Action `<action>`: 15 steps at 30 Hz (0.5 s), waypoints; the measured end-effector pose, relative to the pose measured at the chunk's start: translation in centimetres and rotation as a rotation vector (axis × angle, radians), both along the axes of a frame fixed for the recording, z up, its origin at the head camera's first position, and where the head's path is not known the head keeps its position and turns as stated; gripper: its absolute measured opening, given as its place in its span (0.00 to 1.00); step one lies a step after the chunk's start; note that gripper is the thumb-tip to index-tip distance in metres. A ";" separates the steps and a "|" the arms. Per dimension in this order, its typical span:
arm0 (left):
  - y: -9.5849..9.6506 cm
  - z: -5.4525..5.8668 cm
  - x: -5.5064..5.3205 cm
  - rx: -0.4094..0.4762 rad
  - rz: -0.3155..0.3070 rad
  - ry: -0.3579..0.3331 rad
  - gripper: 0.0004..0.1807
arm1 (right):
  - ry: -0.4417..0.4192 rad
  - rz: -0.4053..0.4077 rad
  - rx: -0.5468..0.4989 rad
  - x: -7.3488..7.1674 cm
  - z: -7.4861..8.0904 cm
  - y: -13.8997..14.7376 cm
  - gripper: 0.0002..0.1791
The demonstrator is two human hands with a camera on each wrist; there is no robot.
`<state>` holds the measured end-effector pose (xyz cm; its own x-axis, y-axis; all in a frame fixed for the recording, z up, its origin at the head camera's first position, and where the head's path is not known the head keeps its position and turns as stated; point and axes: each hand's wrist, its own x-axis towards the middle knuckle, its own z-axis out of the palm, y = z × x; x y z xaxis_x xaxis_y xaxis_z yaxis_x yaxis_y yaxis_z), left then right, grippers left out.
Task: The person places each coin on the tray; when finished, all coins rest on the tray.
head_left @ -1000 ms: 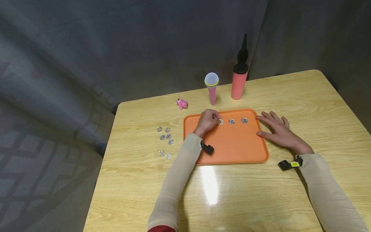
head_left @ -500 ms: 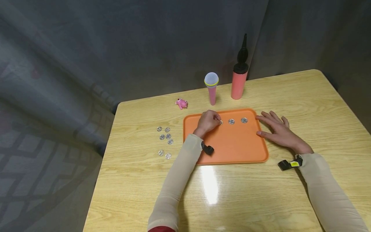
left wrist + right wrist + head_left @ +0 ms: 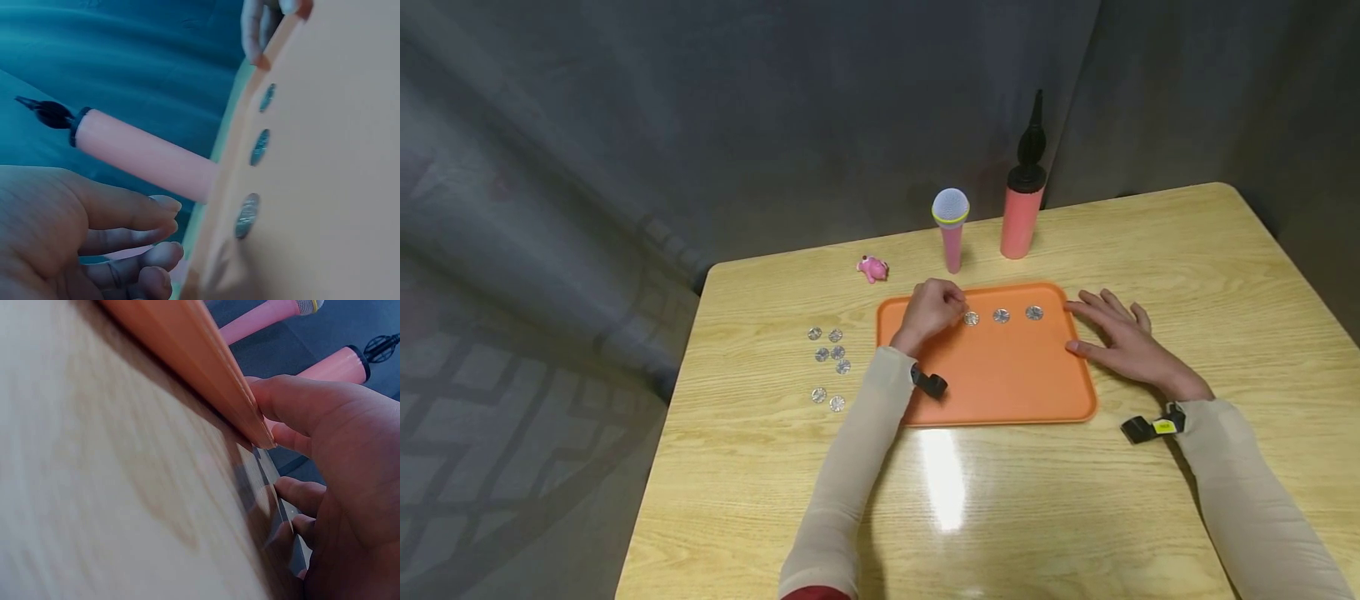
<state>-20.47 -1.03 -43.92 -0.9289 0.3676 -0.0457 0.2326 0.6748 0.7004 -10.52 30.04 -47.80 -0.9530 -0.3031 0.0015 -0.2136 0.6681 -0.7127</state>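
Left hand (image 3: pixel 929 310): fingers loosely bent, tips free, just beside nearest of three silvery discs (image 3: pixel 972 318), rowed along upper side inside orange tray (image 3: pixel 1011 375), right of frame centre. Right hand (image 3: pixel 1123 343) spread, touching tray's right rim. Seven loose discs (image 3: pixel 837 352) on table (image 3: pixel 737 500), left of centre.

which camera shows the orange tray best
The head view: it shows the orange tray nearly whole from above, though the left hand and sleeve hide part. The left wrist view shows part of its rim and floor; the right wrist view, only some outer side.
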 end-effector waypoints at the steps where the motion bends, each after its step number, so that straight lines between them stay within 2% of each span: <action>1: -0.1 0.2 0.0 -0.001 0.001 0.008 0.06 | -0.001 0.001 -0.001 0.0 0.0 0.0 0.38; 15: -2.5 2.7 0.2 0.101 0.021 0.049 0.05 | 0.004 -0.003 -0.003 0.0 -0.1 0.0 0.38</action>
